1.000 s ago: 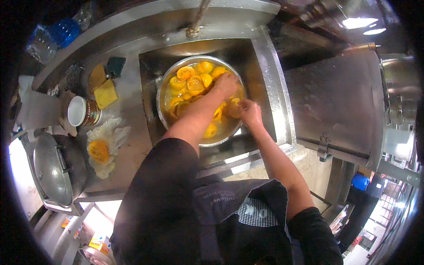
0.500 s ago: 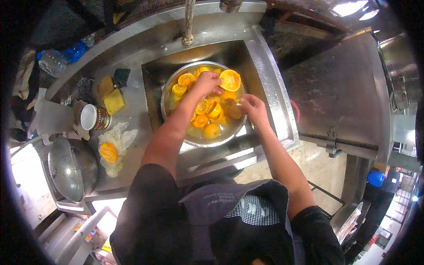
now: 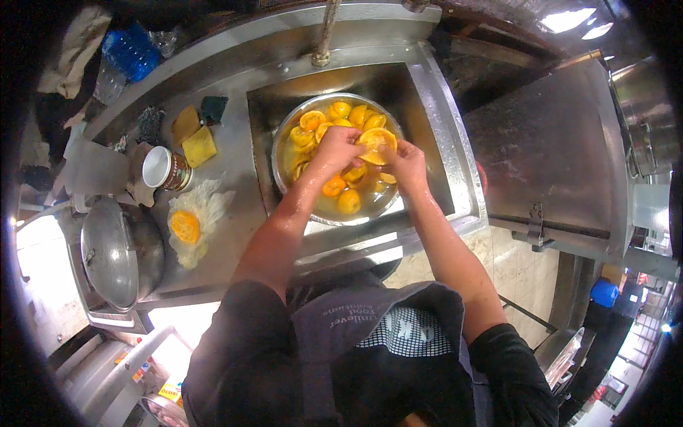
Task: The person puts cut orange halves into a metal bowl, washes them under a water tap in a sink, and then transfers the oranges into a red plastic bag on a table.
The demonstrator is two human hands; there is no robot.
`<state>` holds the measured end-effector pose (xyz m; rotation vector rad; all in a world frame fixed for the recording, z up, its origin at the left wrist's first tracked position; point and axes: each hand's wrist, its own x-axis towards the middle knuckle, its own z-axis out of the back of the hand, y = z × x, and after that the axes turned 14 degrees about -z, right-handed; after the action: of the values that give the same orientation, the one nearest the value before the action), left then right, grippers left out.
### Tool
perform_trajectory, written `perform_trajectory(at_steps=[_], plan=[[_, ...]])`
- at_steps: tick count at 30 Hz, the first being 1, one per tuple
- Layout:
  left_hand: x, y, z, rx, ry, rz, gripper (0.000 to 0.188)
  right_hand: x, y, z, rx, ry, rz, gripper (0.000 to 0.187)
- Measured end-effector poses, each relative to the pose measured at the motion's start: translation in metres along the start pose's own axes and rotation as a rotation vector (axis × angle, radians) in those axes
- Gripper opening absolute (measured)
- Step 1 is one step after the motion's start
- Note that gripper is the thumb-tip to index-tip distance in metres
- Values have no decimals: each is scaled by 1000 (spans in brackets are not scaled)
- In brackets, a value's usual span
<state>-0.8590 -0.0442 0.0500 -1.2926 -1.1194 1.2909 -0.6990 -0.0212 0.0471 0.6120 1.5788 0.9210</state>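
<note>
A round metal bowl (image 3: 281, 183) of cloudy water and hollowed orange halves (image 3: 348, 201) stands in the steel sink. Above its right side, my left hand (image 3: 337, 149) grips an orange half (image 3: 373, 142) by its left edge, cut side up. The fingers of my right hand (image 3: 408, 169) are closed at the right side of that same half, with the thumb and fingertips against its inside. Pale pulp lines the inside of the peel. My fingers partly cover the lower rim.
Left of the sink, the counter holds a clear plastic bag with orange peel (image 3: 185, 228), a tub on its side (image 3: 165, 169), a yellow sponge (image 3: 199, 146) and a lidded pot (image 3: 114, 256). A tap pipe (image 3: 324, 43) hangs behind the bowl.
My right hand has risen from the water at the bowl's right side to the orange half. My left hand still holds the half, now tilted more upward. The view has shifted slightly.
</note>
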Motion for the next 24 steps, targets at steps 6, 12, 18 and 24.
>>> perform_trajectory(at_steps=[6, 12, 18, 24], plan=[[-14, 13, 18, -513, -14, 147, 20, -11, 7, -4, 47, 110, -113, 28], [-30, 25, 39, -787, -58, 82, 20, -24, 16, -19, 145, 200, -158, 28], [-59, -4, 51, -533, -100, 46, 19, -22, 4, -24, 107, 245, -121, 27], [-146, -38, 110, 746, -571, -484, 14, -35, 16, -36, 215, 387, -230, 30]])
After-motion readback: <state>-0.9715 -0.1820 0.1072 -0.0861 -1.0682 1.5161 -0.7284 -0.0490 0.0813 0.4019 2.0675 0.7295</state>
